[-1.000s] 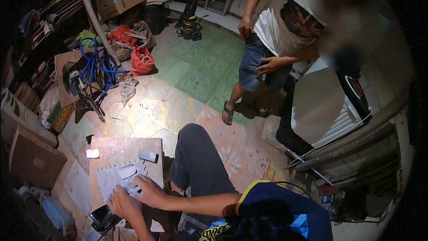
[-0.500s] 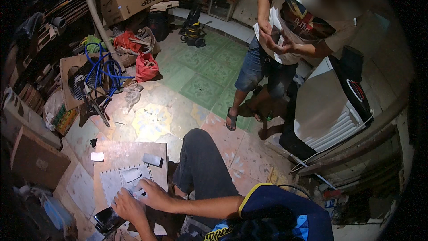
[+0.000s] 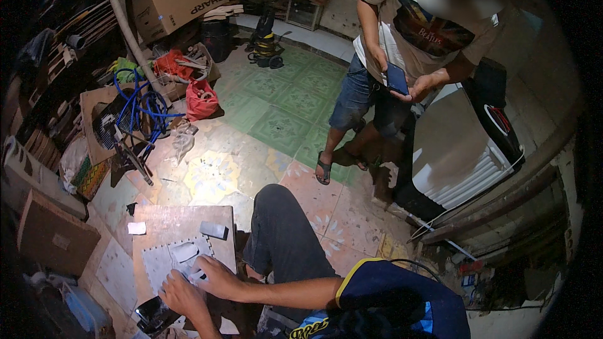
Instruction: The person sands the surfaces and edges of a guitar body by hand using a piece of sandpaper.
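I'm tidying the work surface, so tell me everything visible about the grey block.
The grey block is rectangular, straight-edged and solid-looking; its exact material is unclear. It lies flat near the right edge of the wooden board, beside the toothed-edged sheet; whether they touch is unclear. Nothing holds it.

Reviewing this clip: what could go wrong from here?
The grey block lies near the board's right edge, so a bump from the right hand might knock it off. The shiny black object sits close to the left hand and could get nudged. The pale sheet under the hands might shift if it is loose; I can't tell.
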Demonstrator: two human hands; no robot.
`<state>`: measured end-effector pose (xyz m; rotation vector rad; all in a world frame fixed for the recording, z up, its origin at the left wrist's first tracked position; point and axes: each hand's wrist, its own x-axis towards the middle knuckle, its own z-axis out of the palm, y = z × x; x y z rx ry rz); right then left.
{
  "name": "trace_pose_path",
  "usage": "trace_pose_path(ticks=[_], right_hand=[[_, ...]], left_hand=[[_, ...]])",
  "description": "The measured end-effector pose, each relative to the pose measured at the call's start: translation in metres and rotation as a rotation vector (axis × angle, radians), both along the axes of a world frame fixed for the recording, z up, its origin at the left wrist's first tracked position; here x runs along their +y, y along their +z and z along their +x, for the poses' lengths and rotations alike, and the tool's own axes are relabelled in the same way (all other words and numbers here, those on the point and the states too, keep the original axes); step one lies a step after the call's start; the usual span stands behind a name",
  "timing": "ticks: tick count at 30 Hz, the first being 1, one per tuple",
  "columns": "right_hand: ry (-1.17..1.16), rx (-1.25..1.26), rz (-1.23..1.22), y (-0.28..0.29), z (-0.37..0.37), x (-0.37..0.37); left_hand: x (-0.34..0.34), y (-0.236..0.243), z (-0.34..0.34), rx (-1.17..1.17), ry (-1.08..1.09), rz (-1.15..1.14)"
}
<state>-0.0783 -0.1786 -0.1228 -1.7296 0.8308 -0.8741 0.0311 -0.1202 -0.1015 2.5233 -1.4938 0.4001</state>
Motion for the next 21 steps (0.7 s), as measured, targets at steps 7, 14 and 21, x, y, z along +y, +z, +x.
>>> trace_pose_path(ticks=[7,14,21], right_hand=[[0.021,-0.003,0.050,0.000,0.001,0.002],[0.034,0.021,0.026,0.000,0.002,0.003],[0.030,0.026,0.043,-0.001,0.003,0.001]], left_hand=[[0.001,0.002,-0.001,-0.035,0.033,0.038],[0.001,0.006,-0.001,-0.031,0.036,0.044],[0.003,0.002,-0.003,-0.015,0.068,0.062]])
